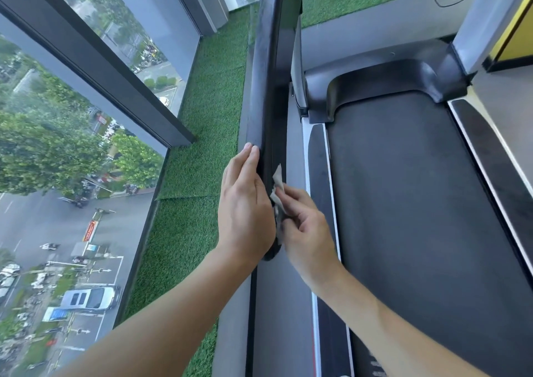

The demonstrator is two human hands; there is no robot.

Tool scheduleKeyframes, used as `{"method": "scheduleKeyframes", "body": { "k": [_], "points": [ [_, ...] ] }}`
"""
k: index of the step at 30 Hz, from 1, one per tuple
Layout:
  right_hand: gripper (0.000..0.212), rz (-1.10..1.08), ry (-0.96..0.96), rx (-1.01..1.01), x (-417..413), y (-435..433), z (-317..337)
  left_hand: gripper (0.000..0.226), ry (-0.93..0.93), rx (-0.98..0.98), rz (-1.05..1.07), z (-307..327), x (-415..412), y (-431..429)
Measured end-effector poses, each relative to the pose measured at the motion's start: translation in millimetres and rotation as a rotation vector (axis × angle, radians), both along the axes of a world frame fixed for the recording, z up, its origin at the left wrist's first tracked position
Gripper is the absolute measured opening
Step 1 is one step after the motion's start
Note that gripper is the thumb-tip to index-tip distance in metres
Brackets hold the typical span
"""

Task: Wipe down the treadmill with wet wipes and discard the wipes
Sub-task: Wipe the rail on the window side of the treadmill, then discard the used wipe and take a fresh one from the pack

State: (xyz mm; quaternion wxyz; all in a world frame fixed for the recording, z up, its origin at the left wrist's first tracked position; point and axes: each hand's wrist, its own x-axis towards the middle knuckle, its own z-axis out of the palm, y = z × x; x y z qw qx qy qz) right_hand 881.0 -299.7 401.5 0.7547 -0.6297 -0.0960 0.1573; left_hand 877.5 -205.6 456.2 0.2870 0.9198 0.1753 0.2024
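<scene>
The treadmill's black left handrail [266, 68] runs away from me down the middle of the view, above the dark running belt [409, 189]. My left hand [245, 203] lies flat against the rail's outer side, fingers straight and pointing up along it. My right hand [305, 226] pinches a crumpled white wet wipe [277, 187] against the rail's inner side, near the rail's rounded end. Part of the wipe is hidden between my hands.
Green artificial turf [207, 134] covers the floor left of the treadmill, beside tall windows [86, 88] over a street. Grey side rails [317, 157] flank the belt, with the motor cover [386, 79] and uprights at the far end. A yellow panel [516, 39] stands right.
</scene>
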Motion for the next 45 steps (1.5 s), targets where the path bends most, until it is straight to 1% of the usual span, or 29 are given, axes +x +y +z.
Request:
{"method": "scheduleKeyframes", "body": {
  "k": [3,6,9,11,13,15,16,19,21,23,25,27,28,30,32,34,36,39,42,45],
  "points": [
    [0.052,-0.005,0.043,-0.013,-22,-7,-4,0.053,0.004,0.009,-0.002,0,0,0],
    [0.038,-0.007,0.086,-0.019,-43,-13,-6,0.05,-0.006,0.009,0.004,-1,0,0],
    [0.032,0.032,0.109,-0.058,-56,-20,4,0.046,0.004,-0.003,0.023,0,1,-2],
    [0.028,0.06,0.107,-0.12,-57,-27,14,0.047,0.038,-0.006,0.016,7,1,-5],
    [0.027,0.092,0.113,-0.188,-56,-38,21,0.05,0.114,-0.025,0.004,19,-2,-8],
    [0.025,0.175,0.098,-0.23,-59,-53,26,0.05,0.187,-0.014,0.01,30,-16,-12],
    [0.024,0.227,0.109,-0.22,-66,-61,31,0.048,0.196,-0.007,0.02,33,-30,-15],
    [0.018,0.294,0.075,-0.196,-99,-85,41,0.036,0.11,-0.032,0.109,33,-88,-33],
    [0.016,0.308,0.018,-0.189,-123,-99,39,0.031,0.058,-0.149,0.165,31,-135,-51],
    [0.017,0.311,-0.044,-0.214,-152,-111,33,0.026,0.058,-0.298,0.191,26,-186,-70],
    [0.016,0.286,-0.063,-0.219,-183,-123,34,0.024,0.15,-0.562,0.201,21,-233,-81],
    [0.016,0.312,-0.13,-0.255,-217,-130,44,0.039,0.309,-0.897,0.13,20,-282,-88],
    [0.018,0.336,-0.172,-0.279,-233,-131,49,0.046,0.363,-1.019,0.066,20,-305,-89],
    [0.025,0.375,-0.241,-0.301,-264,-126,61,0.052,0.387,-1.192,-0.023,25,-346,-91],
    [0.026,0.398,-0.28,-0.3,-294,-117,69,0.048,0.319,-1.304,-0.013,34,-381,-93],
    [0.021,0.441,-0.28,-0.267,-324,-104,77,0.038,0.22,-1.341,0.034,43,-415,-91],
    [0.02,0.487,-0.285,-0.225,-352,-88,83,0.025,0.13,-1.325,0.085,50,-445,-84],
    [0.018,0.572,-0.31,-0.199,-389,-59,88,0.02,-0.003,-1.312,0.204,54,-484,-65],
    [0.014,0.726,-0.257,-0.19,-422,-27,85,0.015,-0.154,-1.29,0.348,45,-520,-33],
    [0.025,0.831,-0.18,-0.201,-450,12,75,0.012,-0.284,-1.222,0.536,27,-555,6]
  ]
}}
